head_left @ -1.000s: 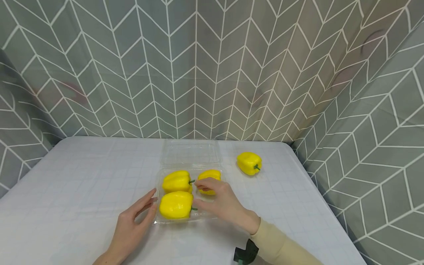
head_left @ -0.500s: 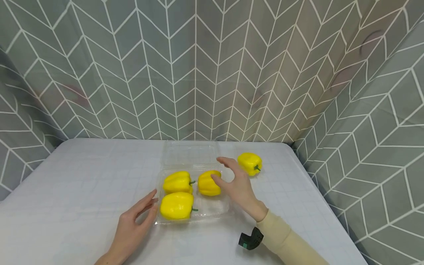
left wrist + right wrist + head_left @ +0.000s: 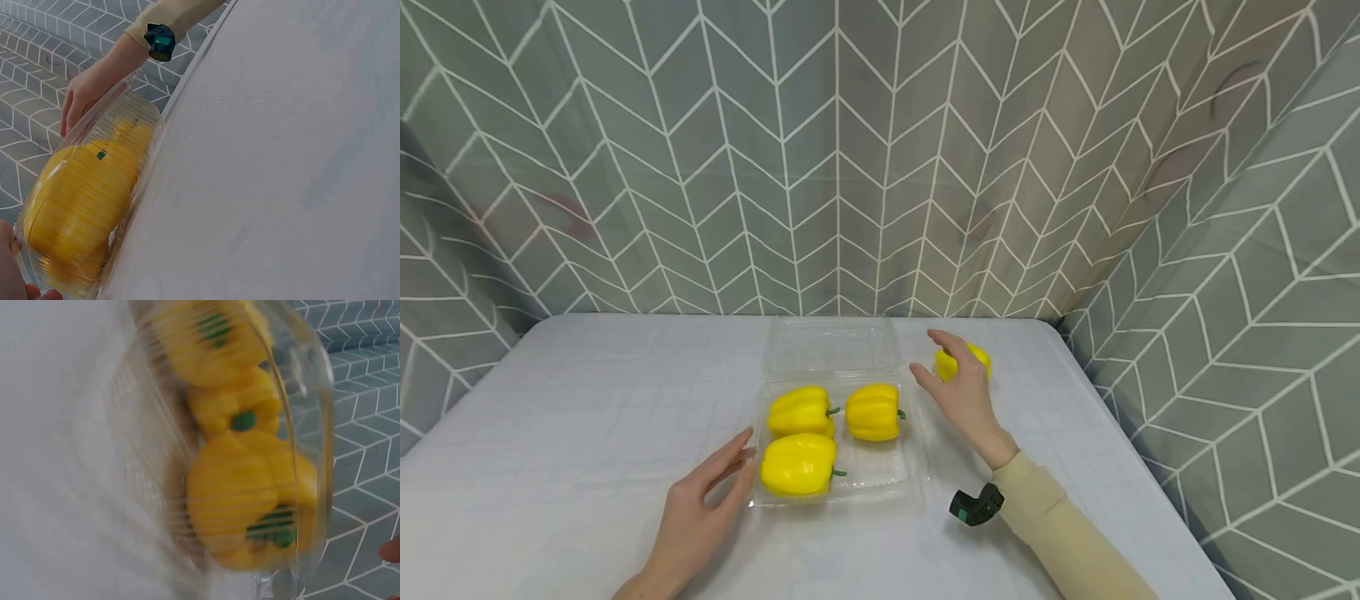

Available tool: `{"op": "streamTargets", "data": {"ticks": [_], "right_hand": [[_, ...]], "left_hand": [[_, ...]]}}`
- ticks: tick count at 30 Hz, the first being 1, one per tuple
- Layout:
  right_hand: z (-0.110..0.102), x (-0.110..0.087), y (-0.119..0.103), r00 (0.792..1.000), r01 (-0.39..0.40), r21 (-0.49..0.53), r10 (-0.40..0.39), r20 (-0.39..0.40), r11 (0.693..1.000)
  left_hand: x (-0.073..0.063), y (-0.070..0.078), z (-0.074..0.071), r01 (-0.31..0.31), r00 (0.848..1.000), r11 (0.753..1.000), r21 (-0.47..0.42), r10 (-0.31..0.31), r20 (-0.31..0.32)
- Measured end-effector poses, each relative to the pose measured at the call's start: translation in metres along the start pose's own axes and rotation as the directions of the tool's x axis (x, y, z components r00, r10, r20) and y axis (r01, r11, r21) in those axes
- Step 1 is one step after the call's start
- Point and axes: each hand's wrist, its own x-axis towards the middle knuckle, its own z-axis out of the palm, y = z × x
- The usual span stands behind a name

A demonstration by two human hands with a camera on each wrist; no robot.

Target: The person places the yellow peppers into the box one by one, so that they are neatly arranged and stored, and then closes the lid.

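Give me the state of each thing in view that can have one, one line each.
Clear container: open, partly filled
Lid: folded back on the far side
Three peppers inside: lying on their sides
Loose pepper: on the table, partly hidden
Left hand: at the container's left edge
Right hand: thumb and fingers parted, near the loose pepper

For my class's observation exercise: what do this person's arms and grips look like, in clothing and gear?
The right sleeve is plain pale beige. Next to it is a small black device with a green patch. The right grip and left grip are gloveless.
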Motion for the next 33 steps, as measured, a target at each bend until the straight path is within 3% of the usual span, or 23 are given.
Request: {"op": "streamTargets", "data": {"ticks": [16, 33], "right_hand": [[-0.008, 0.013, 0.035, 0.992, -0.058, -0.097, 0.047, -0.113, 0.994], [-0.011, 0.018, 0.051, 0.979, -0.192, -0.105, 0.183, -0.095, 0.976]], "left_hand": [[0.000, -0.001, -0.001, -0.026, 1.000, 1.000, 0.005, 0.026, -0.002], [0.000, -0.001, -0.002, -0.036, 0.999, 0.999, 0.009, 0.036, 0.001]]}}
